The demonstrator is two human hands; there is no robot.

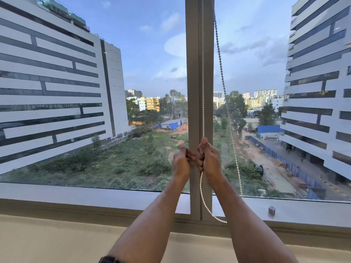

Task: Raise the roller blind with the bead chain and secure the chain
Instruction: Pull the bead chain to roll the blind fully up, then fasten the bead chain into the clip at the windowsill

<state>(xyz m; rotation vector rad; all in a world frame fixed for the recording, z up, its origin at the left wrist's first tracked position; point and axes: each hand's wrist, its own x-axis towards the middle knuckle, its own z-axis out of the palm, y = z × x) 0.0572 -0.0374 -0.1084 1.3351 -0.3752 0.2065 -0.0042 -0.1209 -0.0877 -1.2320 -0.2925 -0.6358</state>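
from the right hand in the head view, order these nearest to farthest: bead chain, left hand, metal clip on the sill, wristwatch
1. bead chain: gripped inside the right hand, against the window post.
2. left hand: just beside it, on the left side of the post.
3. metal clip: lower right, on the window sill.
4. wristwatch: bottom edge of the picture, on the left forearm.

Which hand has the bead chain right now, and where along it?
The right hand grips the bead chain on its strand against the window post, above the hanging loop. The left hand looks blurred; its hold cannot be told.
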